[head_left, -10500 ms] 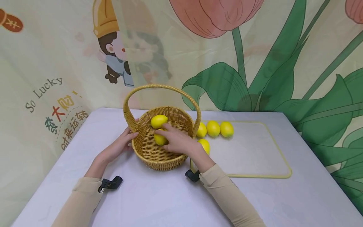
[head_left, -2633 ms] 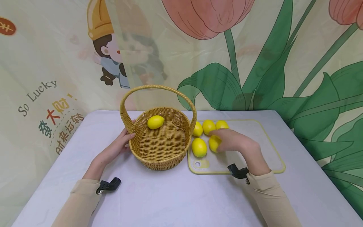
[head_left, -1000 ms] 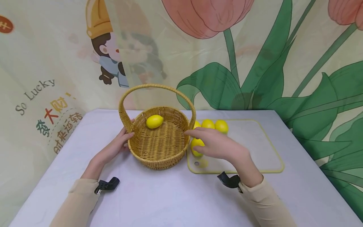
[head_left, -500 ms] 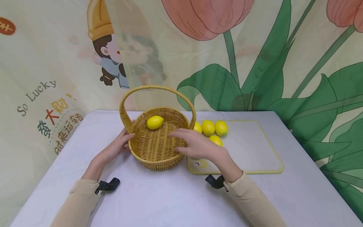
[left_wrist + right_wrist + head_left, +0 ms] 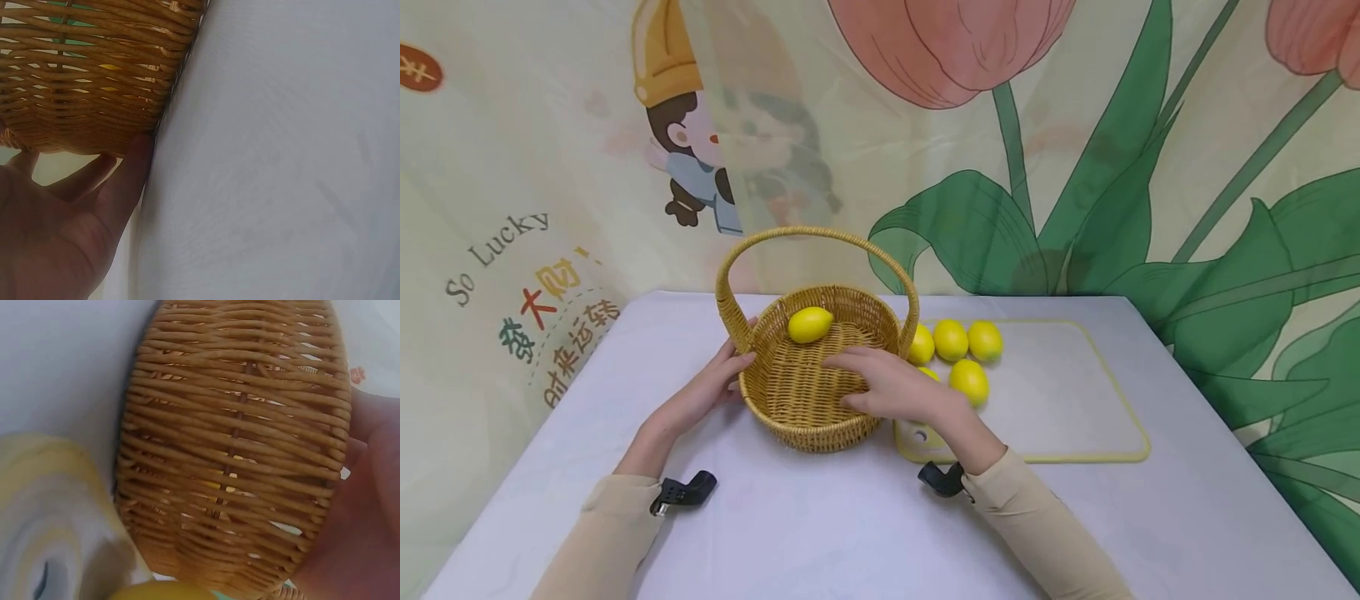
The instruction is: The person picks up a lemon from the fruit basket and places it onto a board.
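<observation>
A wicker basket (image 5: 820, 437) with a tall handle stands on the table, one lemon (image 5: 809, 325) lying against its back wall. My left hand (image 5: 707, 383) rests on the basket's left side; in the left wrist view its extended fingers (image 5: 128, 181) touch the outer wicker. My right hand (image 5: 887, 383) reaches over the right rim, its fingers spread above the basket floor and nothing seen in them. In the right wrist view the basket wall (image 5: 231, 437) hides most of this hand (image 5: 375, 506).
Right of the basket lies a white cutting board (image 5: 1060, 392) with a yellow edge. Several lemons sit on its left part, including one in front (image 5: 969, 382) and another (image 5: 929, 373) partly behind the right hand. A printed cloth (image 5: 970, 233) hangs behind the table.
Of two lemons in the basket earlier, one remains. My right hand placed a lemon in the board's front row, then came back left over the basket. My left hand stayed at the basket.
</observation>
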`<state>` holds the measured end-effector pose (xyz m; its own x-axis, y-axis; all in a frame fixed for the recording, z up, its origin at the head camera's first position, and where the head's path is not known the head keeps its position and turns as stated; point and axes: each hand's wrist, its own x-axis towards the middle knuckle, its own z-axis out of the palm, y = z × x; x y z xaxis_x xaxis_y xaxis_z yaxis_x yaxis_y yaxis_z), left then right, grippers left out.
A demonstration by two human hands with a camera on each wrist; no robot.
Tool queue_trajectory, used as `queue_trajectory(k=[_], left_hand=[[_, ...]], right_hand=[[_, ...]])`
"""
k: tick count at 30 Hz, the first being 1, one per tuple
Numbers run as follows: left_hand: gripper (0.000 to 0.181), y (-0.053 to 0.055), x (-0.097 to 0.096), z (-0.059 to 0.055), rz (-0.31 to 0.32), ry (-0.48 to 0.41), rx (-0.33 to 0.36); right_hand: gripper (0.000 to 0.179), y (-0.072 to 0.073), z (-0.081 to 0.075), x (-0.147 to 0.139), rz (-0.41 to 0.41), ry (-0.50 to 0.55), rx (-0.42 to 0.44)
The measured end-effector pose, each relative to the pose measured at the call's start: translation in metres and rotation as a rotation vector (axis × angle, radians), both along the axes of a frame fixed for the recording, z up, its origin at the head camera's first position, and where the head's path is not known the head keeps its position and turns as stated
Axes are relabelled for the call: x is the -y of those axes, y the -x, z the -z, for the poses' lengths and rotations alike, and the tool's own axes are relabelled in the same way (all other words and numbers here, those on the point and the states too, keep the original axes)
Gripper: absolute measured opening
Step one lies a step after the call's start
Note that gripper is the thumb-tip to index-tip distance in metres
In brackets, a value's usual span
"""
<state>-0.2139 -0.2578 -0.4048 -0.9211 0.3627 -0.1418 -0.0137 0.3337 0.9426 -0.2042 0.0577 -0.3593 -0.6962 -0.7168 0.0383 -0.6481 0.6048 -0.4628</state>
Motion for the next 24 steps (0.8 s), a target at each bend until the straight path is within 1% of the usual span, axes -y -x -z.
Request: queue_trajectory(k=[5,8,11,16,24], left_hand=[[0.069,-0.002,0.000,0.002,0.005,-0.009,0.001],[0.067,-0.002,0.001,0.002,-0.004,-0.009,0.002],[0.066,-0.001,0.002,0.002,-0.003,-0.013,0.008],[0.066,0.000,0.002,0.001,-0.003,-0.014,0.007],[0.065,0.001,0.000,0.001,-0.006,-0.002,0.004]], right_hand=[[0.059,0.005,0.001,0.008,0.014,-0.025,0.006],[0.059,0.010,0.002,0.013,0.010,-0.038,0.009],[0.060,0.014,0.002,0.018,-0.008,-0.052,0.005],[0.063,0.022,-0.001,0.026,-0.039,-0.035,0.001],[0.064,0.034,-0.004,0.033,-0.026,-0.072,0.006]])
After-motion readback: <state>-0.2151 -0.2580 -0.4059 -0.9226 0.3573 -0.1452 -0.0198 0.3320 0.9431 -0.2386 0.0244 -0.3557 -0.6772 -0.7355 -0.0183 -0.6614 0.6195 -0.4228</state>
